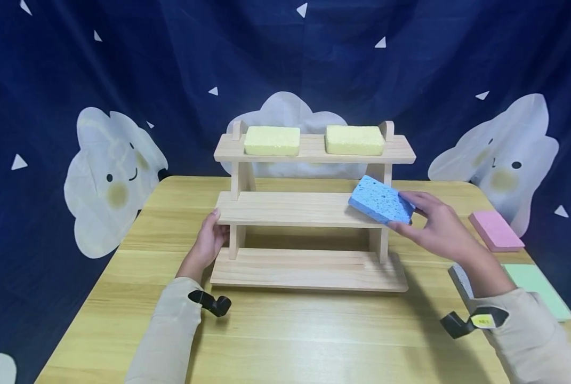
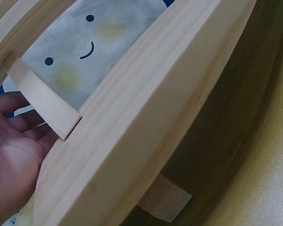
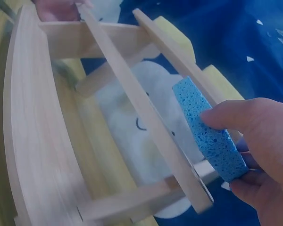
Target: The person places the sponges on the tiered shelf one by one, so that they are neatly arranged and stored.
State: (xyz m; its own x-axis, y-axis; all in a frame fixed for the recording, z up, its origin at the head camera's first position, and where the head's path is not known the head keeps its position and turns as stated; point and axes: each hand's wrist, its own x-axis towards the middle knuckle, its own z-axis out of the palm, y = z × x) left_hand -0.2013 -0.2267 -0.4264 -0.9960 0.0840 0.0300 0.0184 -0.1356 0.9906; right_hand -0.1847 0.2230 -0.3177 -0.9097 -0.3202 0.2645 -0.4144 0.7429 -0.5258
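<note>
A three-tier wooden shelf stand (image 1: 285, 208) stands on the table. At the left end of its middle board, my left hand (image 1: 210, 242) grips the stand, thumb at the board's edge and fingers by the side support. A blue speckled sponge (image 1: 381, 201) is in my right hand (image 1: 439, 224), pinched between thumb and fingers. The sponge is tilted over the right end of the middle board. In the right wrist view its porous side (image 3: 210, 129) shows beside that board. Two pale yellow sponges (image 1: 272, 141) lie apart on the top board.
On the table's right side lie a pink block (image 1: 496, 230), a pale green block (image 1: 537, 290) and a grey block (image 1: 460, 280) partly hidden by my right arm. A dark blue curtain (image 1: 285, 53) with white clouds hangs behind the wooden table (image 1: 314, 336).
</note>
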